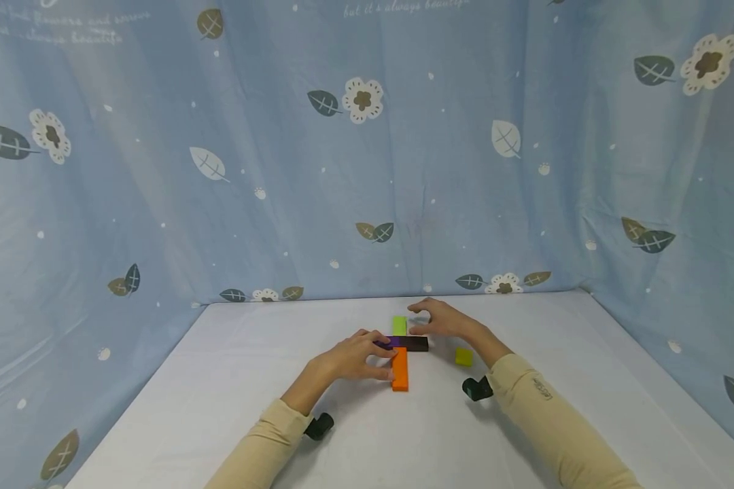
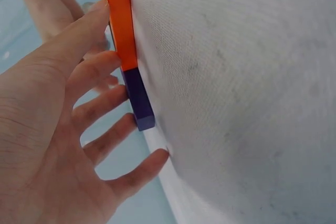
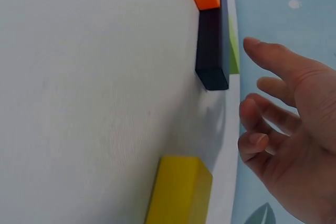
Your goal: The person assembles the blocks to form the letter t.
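An orange block (image 1: 400, 371) lies lengthwise on the table. Across its far end runs a dark bar made of a purple block (image 2: 137, 100) on the left and a black block (image 3: 211, 45) on the right. Beyond the bar, a light green block (image 1: 399, 325) extends away. My left hand (image 1: 353, 356) touches the left side of the orange block with its thumb, while other fingertips rest against the purple block, fingers spread. Above and right of the green block hovers my right hand (image 1: 442, 319), fingers loosely bent and holding nothing. A yellow block (image 3: 181, 192) lies apart to the right.
A white cloth (image 1: 220, 380) covers the table. Behind it hangs a blue curtain (image 1: 440, 170) with leaves and flowers. Near each sleeve a black wrist device shows, one at the left (image 1: 320, 426) and one at the right (image 1: 477, 388).
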`<state>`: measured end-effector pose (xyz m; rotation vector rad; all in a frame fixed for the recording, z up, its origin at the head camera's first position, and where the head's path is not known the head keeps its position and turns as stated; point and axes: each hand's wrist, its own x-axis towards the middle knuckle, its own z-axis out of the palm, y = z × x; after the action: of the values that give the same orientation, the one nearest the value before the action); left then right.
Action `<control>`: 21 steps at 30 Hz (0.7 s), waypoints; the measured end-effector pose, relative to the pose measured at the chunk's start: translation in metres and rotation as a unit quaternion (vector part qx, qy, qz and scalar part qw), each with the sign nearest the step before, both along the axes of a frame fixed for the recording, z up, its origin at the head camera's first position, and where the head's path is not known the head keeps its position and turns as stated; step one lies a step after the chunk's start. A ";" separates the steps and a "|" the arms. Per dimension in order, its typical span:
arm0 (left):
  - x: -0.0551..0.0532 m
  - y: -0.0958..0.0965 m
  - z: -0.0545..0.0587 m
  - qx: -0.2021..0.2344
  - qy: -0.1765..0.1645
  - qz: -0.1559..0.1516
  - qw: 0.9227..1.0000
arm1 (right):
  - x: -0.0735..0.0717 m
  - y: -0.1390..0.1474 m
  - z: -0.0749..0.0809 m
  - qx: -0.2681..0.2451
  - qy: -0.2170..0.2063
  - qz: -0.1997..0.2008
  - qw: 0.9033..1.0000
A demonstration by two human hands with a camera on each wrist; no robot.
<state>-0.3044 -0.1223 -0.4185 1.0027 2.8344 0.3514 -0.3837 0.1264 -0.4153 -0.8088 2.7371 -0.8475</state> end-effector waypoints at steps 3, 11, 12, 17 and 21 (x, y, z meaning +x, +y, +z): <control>0.000 0.000 0.000 0.002 0.000 0.002 1.000 | 0.005 0.004 0.006 -0.007 0.004 0.004 1.000; 0.003 -0.001 0.002 0.008 -0.008 0.010 1.000 | 0.018 0.017 0.016 -0.012 0.031 0.014 0.999; 0.003 -0.001 0.003 0.008 -0.009 0.011 1.000 | 0.019 0.019 0.017 -0.014 0.035 0.017 0.999; 0.005 0.000 0.003 0.003 -0.004 0.008 1.000 | 0.028 0.028 0.019 -0.021 0.058 0.034 0.998; 0.005 -0.001 0.003 0.005 -0.001 0.005 1.000 | 0.034 0.033 0.021 -0.016 0.072 0.030 0.997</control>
<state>-0.2995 -0.1231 -0.4153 0.9891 2.8407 0.3669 -0.3495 0.1596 -0.3946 -0.9899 2.8113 -0.8557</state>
